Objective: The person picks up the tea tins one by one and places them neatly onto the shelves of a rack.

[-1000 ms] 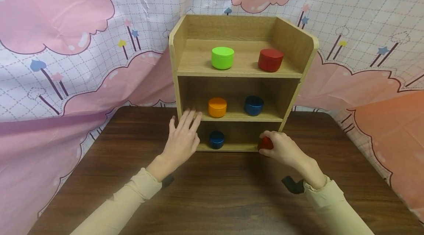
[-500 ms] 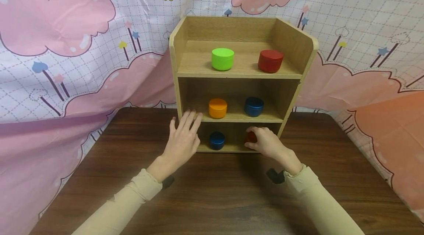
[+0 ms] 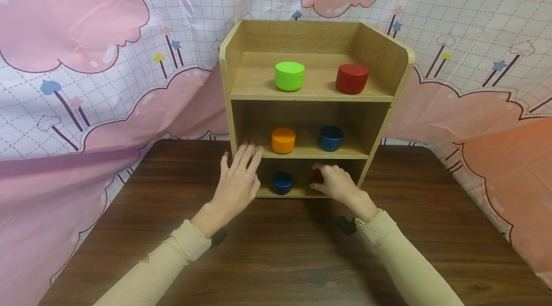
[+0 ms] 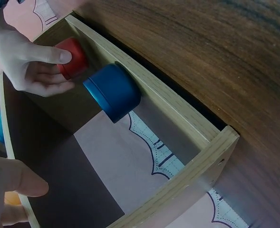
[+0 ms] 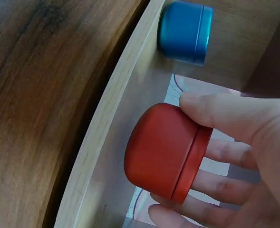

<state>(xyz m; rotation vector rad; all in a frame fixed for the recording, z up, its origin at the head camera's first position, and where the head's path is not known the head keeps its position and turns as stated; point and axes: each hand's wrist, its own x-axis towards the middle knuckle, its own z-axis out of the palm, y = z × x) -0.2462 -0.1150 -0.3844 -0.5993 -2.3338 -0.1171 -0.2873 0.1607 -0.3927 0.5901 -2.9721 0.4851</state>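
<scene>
In the head view my right hand (image 3: 340, 185) is at the bottom level of a small wooden shelf (image 3: 310, 98), gripping a round red tin (image 5: 163, 147) between thumb and fingers. The right wrist view shows the tin's lid seam facing the palm. A blue tin (image 3: 282, 183) stands to its left on the same level, a short gap away. My left hand (image 3: 237, 181) rests at the shelf's left side near the middle board, its fingers straight and spread. Part of that hand, with the thumb (image 4: 30, 179), shows in the left wrist view.
On the middle level sit an orange tin (image 3: 283, 141) and another blue tin (image 3: 330, 139). The top level bears a green tin (image 3: 289, 76) and a second red tin (image 3: 352, 79). The shelf stands on a dark wooden table (image 3: 276, 258), before a patterned cloth (image 3: 185, 100).
My right hand has moved left with the red tin, from the shelf's lower right corner towards the lower blue tin. The left hand has stayed in place.
</scene>
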